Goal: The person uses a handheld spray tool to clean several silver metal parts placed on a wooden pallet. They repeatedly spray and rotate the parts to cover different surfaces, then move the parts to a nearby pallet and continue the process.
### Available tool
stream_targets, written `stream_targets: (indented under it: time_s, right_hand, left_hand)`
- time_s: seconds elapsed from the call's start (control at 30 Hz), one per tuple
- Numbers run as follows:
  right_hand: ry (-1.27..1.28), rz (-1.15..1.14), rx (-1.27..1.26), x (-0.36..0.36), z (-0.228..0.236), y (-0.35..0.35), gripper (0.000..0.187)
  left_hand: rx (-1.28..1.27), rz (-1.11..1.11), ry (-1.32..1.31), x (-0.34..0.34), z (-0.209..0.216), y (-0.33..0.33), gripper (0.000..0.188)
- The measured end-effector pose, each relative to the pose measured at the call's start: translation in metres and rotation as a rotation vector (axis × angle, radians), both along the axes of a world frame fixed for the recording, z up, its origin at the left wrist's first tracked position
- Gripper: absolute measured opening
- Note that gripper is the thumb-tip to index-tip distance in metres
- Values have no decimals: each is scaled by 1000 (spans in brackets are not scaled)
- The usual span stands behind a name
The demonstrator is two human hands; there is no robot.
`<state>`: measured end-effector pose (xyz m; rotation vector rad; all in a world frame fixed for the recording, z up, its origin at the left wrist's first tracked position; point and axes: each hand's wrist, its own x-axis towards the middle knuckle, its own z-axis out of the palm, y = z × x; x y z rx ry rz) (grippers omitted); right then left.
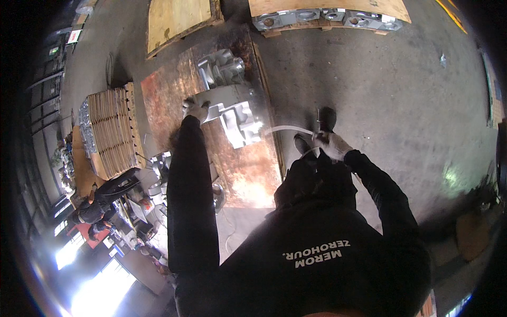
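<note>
Presently the gloved fingers of the left hand rest at the left edge of a silver casting; how far they close around it, I cannot tell. On the other side, the fingers of the right hand, gloved too, are curled around a slim tool, well apart from the casting. A pale hose arcs from beside that hand toward the tabletop.

The casting lies on this tabletop, a broad wooden surface, worn and blotched rusty brown, with a bright glare at its near end. A second casting sits just beyond the first.

Farther out, the grey concrete floor spreads to the right, scuffed and dimly lit. A thick stack of cardboard stands left of the tabletop. Past the far end are a wooden crate and, right of it, a row of metal parts under a board. At the lower left, a co-worker bends near clutter, and daylight glares through a window.
</note>
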<state>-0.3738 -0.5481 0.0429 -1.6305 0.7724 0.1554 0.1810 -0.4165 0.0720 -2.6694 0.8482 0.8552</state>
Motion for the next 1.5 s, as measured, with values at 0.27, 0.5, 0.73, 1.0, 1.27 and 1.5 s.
stream_targets:
  time_s: [0.27, 0.5, 0.73, 1.0, 1.27, 1.5]
  right_hand:
    - [53, -101, 76, -1, 11, -7, 39]
    - [175, -195, 240, 27, 48, -30, 39]
    - [123, 11, -209, 44, -4, -27, 33]
    - [114, 175, -405, 72, 19, -16, 31]
    - [-139, -105, -272, 70, -12, -85, 27]
    - [14, 4, -181, 123, 10, -127, 31]
  left_hand:
    - [180, -57, 17, -5, 12, -16, 116]
    - [122, -35, -58, -16, 32, -8, 112]
    - [230, -130, 26, 9, 13, 1, 107]
    - [94, -56, -92, 0, 0, 7, 114]
    - [175, -40, 32, -9, 27, -11, 113]
    - [219, -68, 1, -16, 39, -7, 112]
